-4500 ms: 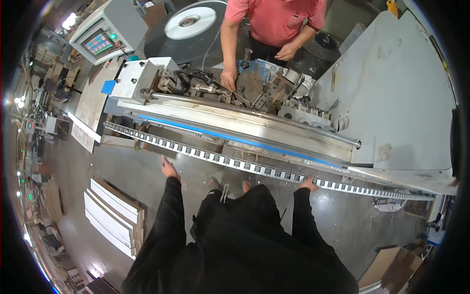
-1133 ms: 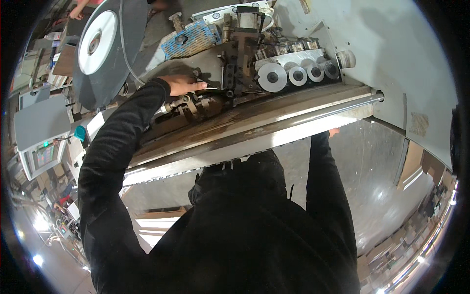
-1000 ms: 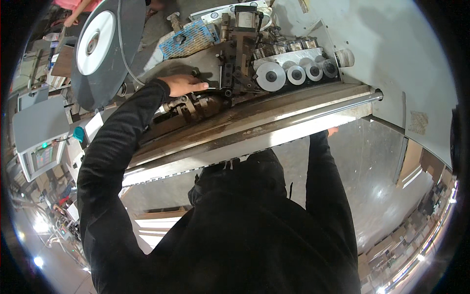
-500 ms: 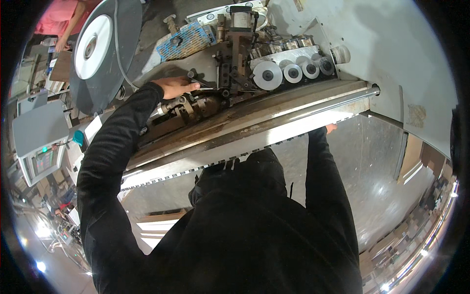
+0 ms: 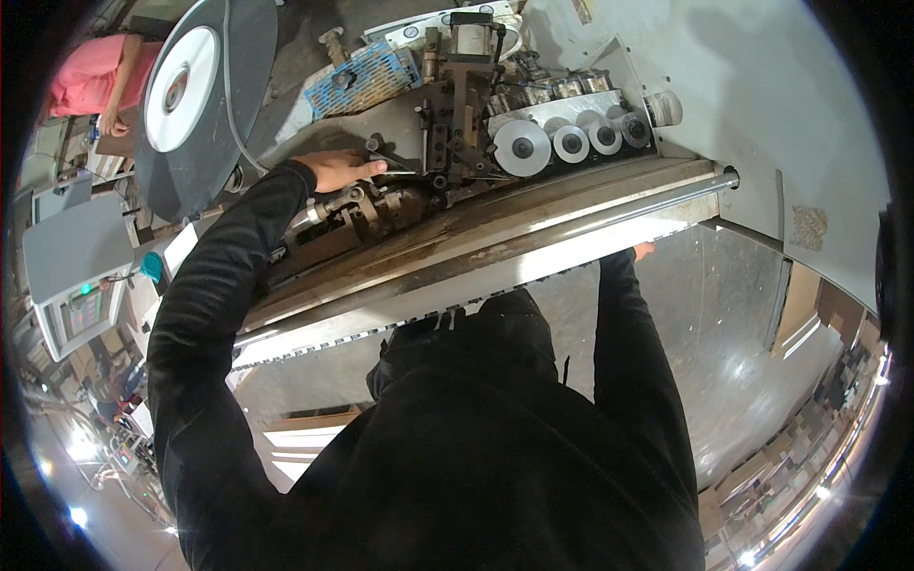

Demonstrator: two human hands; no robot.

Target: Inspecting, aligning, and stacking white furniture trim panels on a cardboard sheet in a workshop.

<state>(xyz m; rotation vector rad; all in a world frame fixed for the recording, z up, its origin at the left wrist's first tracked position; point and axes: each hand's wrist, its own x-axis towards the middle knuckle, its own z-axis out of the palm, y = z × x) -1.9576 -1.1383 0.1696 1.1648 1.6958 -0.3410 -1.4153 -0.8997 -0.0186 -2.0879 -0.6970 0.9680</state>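
A long machine, an edge bander by its look, stretches across in front of me. My left hand reaches over its front rail and rests among the metal fittings, fingers stretched out. Close to the fingertips is a thin metal rod; whether they touch it I cannot tell. Just below that hand lies a motor-like cylinder with clamps. A pale panel or ledge with a toothed lower edge runs along the front. My right hand is at its lower right edge, mostly hidden, with its fingers not clear.
Pressure rollers line the machine's right side beside a grey housing. At upper left stands a large dark disc with a white hub. A control box is at far left. Beyond the disc a person in pink is nearby.
The person in pink at upper left has shifted, with more of the body and arm showing. My hands have hardly moved.
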